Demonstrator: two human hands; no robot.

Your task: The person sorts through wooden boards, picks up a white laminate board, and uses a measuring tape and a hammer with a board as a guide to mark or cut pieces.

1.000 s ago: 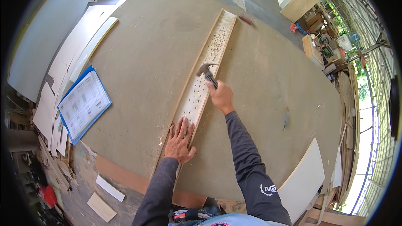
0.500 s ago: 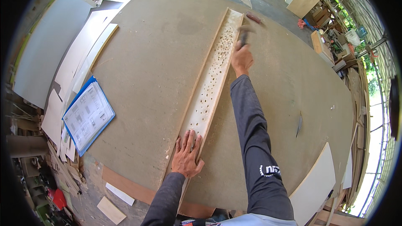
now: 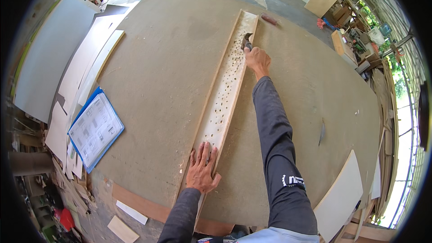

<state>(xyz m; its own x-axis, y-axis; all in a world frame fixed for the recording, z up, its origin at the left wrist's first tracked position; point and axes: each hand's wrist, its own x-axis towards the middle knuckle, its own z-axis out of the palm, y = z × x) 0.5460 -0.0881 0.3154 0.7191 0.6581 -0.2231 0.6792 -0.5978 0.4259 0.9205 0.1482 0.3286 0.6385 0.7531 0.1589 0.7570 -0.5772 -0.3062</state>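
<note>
Right grip (image 3: 258,59): closed around the handle of a hammer (image 3: 246,41), fingers wrapped and no gap seen; the hammer's head is over the far part of a board (image 3: 216,114), though from where I stand I cannot tell whether it touches. Left grip (image 3: 201,177): open, palm down, fingers slightly spread and laid on the near part of the same board; the thumb stands out at its right edge; nothing is clasped.

The board is long and narrow, with raised edges along both sides; it lies aslant on the brown surface (image 3: 148,63), its near end toward the person, its far end leaning right; its white face is pitted with many small holes, crowded at the far part and sparser toward the left grip.

Also on the surface: a dark red tool (image 3: 269,19), just right of the board's far end; a thin grey piece (image 3: 322,132), well to the right; a blue folder (image 3: 96,94) bearing printed sheets (image 3: 96,128), at the left edge. A white panel (image 3: 344,193) stands at the near right corner; two pale offcuts (image 3: 123,229) lie on the floor, near left.
</note>
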